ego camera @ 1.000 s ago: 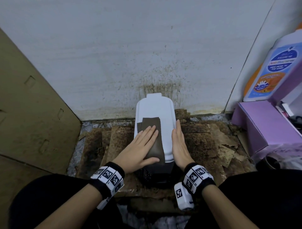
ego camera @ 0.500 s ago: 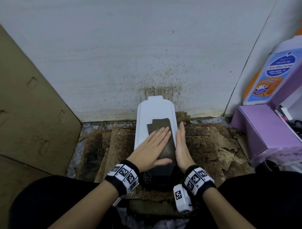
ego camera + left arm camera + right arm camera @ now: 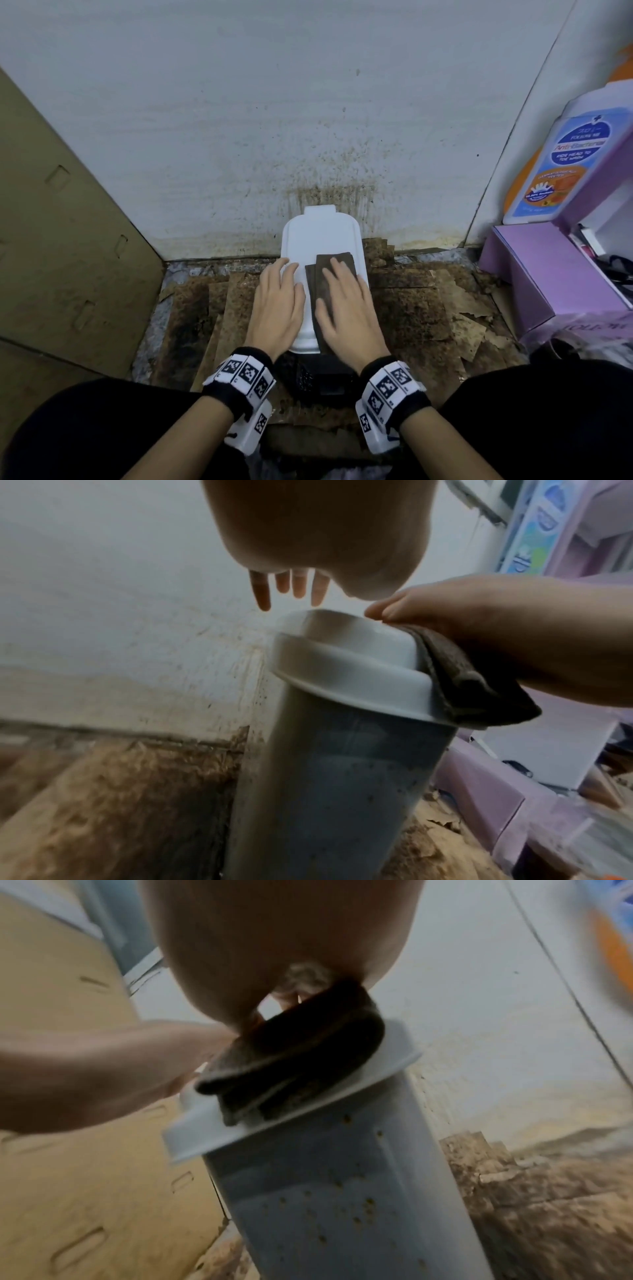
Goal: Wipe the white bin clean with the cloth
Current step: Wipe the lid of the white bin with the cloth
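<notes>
While the right hand (image 3: 346, 308) lies flat on the folded brown cloth (image 3: 330, 274), its fingers straight and slightly apart, the cloth's far edge shows just beyond the fingertips and its near end hangs past the near rim of the lid. The cloth sits on the right half of the white bin (image 3: 320, 236), pressed between palm and lid; in the right wrist view the fold (image 3: 294, 1069) bulges out under the heel of the hand. The left hand (image 3: 279, 301) rests flat on the left side of the lid, fingers extended and close together, beside the cloth; whether it touches the cloth I cannot tell. The bin stands upright against the stained white wall (image 3: 239, 120), on dirty brown cardboard (image 3: 411, 308) covering the floor. In the left wrist view its side (image 3: 335, 791) is speckled with small dark spots. A purple box (image 3: 548, 274) stands to the right, a cardboard panel (image 3: 68, 240) to the left.
</notes>
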